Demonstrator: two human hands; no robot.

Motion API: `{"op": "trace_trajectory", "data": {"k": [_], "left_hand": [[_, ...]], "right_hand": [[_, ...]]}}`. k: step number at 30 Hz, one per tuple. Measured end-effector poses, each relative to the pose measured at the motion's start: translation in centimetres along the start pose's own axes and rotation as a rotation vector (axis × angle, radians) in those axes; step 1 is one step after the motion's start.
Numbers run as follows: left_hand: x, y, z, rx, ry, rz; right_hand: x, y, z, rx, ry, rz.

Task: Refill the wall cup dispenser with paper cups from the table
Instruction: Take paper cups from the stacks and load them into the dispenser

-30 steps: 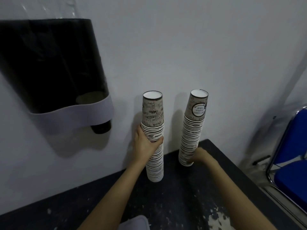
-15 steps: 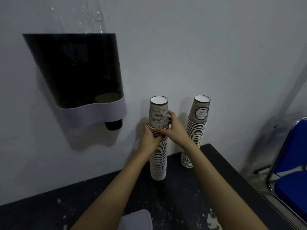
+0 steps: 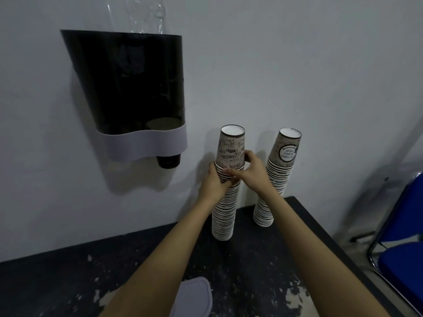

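The fingers of the right hand (image 3: 250, 171) curl around the upper part of the nearer tall stack of printed brown-and-white paper cups (image 3: 226, 186), thumb laid across the rims just under the top cup. The left hand (image 3: 214, 183) wraps the same stack from the left, a little lower. That two-level grip looks meant to split off an upper batch while the lower cups stay steady. The stack stands upside down near the back edge of the worn black table (image 3: 68, 282), close to the wall. A second, similar cup stack (image 3: 275, 179) leans slightly just beside it, toward the table's back right corner, untouched. The black wall dispenser with a pale grey band (image 3: 135, 88) hangs up to the left, one dark cup (image 3: 168, 160) poking from its outlet, apparently nearly empty.
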State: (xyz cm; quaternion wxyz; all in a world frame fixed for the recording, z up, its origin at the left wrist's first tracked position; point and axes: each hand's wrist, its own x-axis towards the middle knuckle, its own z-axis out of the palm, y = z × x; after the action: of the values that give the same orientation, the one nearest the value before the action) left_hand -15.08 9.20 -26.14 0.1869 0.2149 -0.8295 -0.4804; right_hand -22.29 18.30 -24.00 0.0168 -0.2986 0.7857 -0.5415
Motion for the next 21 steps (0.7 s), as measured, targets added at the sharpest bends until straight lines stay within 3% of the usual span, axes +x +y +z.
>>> {"op": "trace_trajectory", "data": {"k": [5, 10, 21], "left_hand": [[0.2, -0.1, 0.0, 0.030, 0.003, 0.010], [0.2, -0.3, 0.1, 0.062, 0.011, 0.007], [0.7, -0.8, 0.4, 0.042, 0.037, 0.020]], "right_hand": [[0.3, -0.1, 0.0, 0.034, 0.007, 0.025], [0.4, -0.1, -0.2, -0.014, -0.095, -0.005], [0.7, -0.8, -0.5, 0.152, -0.011, -0.006]]}}
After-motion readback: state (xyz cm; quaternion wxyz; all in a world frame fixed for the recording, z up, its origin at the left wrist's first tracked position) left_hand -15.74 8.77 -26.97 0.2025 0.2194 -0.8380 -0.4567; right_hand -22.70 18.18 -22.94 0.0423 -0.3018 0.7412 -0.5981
